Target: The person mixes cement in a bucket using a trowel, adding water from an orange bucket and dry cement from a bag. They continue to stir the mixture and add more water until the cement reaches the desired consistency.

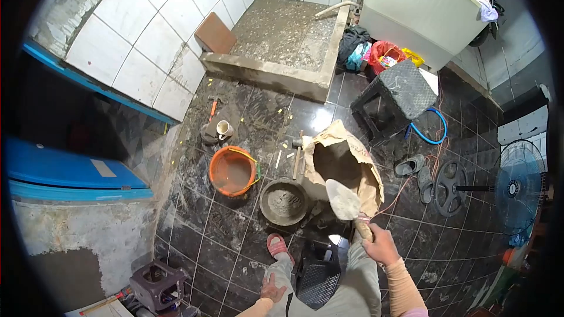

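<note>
Dark tiled floor (443,238), with a trowel (343,199) gripped in the right hand (383,245) by an opened paper bag (371,170)

Its handle is wrapped tightly by the right fingers; its grey-dusted blade is pointed up and left from the grip, across the bag's near edge in view, though whether the bag is touched cannot be told. Nothing is held by the left hand (272,289), which is laid with fingers spread on a trouser leg (282,271), left of the grip. Grey material is contained in a round basin (265,211), left of the grip and just beside the bag. Farther left, an orange bucket (217,179) is placed near the basin. Beyond the grip, 1 black stool (405,88) is seen; well to its right, 1 standing fan (516,188)
</note>
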`<state>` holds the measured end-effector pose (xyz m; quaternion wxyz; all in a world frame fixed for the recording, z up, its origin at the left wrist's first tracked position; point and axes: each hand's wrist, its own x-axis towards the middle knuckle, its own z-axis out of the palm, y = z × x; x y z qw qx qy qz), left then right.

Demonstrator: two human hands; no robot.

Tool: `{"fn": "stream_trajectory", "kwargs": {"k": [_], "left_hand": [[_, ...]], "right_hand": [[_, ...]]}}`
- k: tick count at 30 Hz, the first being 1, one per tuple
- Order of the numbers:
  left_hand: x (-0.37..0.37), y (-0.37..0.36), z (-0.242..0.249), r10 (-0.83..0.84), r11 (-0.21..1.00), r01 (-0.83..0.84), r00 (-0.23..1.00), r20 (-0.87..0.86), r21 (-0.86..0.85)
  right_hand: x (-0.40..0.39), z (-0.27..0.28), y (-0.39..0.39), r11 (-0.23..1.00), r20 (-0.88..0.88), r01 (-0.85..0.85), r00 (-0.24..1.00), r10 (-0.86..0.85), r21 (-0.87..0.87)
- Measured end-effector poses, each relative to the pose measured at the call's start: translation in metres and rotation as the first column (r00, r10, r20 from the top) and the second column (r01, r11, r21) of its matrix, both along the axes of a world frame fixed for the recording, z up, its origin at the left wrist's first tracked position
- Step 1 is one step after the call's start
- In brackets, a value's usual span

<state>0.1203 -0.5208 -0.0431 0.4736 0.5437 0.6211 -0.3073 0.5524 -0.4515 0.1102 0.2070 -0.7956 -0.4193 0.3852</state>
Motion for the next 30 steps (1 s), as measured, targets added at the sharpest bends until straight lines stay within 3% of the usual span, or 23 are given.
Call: {"fn": "stream_trajectory", "kwargs": {"k": [2, 6, 8, 9, 12, 15, 19, 22, 23, 26, 29, 30], "left_hand": [[0.002, -0.002, -0.008, -0.014, 1.000, 0.014, 0.999, -0.039, 0.006], [0.011, 0.000, -0.015, 0.002, 0.999, -0.007, 0.993, -0.120, -0.040], [0.022, 0.007, -0.015, -0.005, 0.998, -0.004, 0.986, -0.166, -0.056], [0.029, 0.008, -0.007, -0.075, 0.970, 0.029, 0.980, -0.187, -0.241], [0.029, 0.005, -0.021, -0.009, 0.999, 0.002, 0.986, -0.164, -0.045], [0.032, 0.007, -0.029, -0.068, 0.959, 0.056, 0.997, 0.032, 0.278], [0.033, -0.006, -0.043, -0.019, 0.950, 0.021, 1.000, -0.011, 0.310], [0.071, 0.022, -0.014, 0.120, 0.983, -0.100, 0.985, -0.122, 0.156], [0.048, -0.002, -0.043, 0.070, 0.974, -0.041, 0.990, -0.122, 0.222], [0.063, 0.015, -0.027, 0.015, 0.986, 0.003, 0.994, -0.109, 0.167], [0.089, 0.036, -0.002, 0.031, 1.000, -0.028, 0.975, -0.219, 0.013], [0.089, 0.032, -0.003, -0.002, 1.000, 0.004, 0.978, -0.209, 0.010]], "right_hand": [[0.024, -0.027, 0.009, 0.997, 0.018, 0.049, 0.999, -0.048, -0.052], [0.062, -0.150, 0.072, 0.981, 0.203, 0.053, 0.979, -0.014, -0.187], [0.070, -0.174, 0.123, 0.935, 0.216, -0.088, 0.961, 0.170, -0.344], [0.073, -0.206, 0.131, 0.909, 0.191, -0.093, 0.964, 0.184, -0.407], [0.086, -0.376, 0.167, 0.836, 0.118, -0.129, 0.967, 0.225, -0.534], [0.087, -0.453, 0.182, 0.847, 0.074, -0.183, 0.965, 0.253, -0.499], [0.070, -0.493, 0.168, 0.887, 0.038, -0.246, 0.959, 0.282, -0.390], [0.052, -0.504, 0.177, 0.889, 0.066, -0.284, 0.942, 0.328, -0.360], [0.047, -0.509, 0.188, 0.881, 0.064, -0.304, 0.935, 0.348, -0.362], [0.045, -0.520, 0.200, 0.846, 0.092, -0.407, 0.882, 0.462, -0.345], [0.038, -0.517, 0.187, 0.750, 0.217, -0.571, 0.727, 0.651, -0.334], [0.040, -0.512, 0.183, 0.721, 0.131, -0.630, 0.720, 0.682, -0.289]]}}
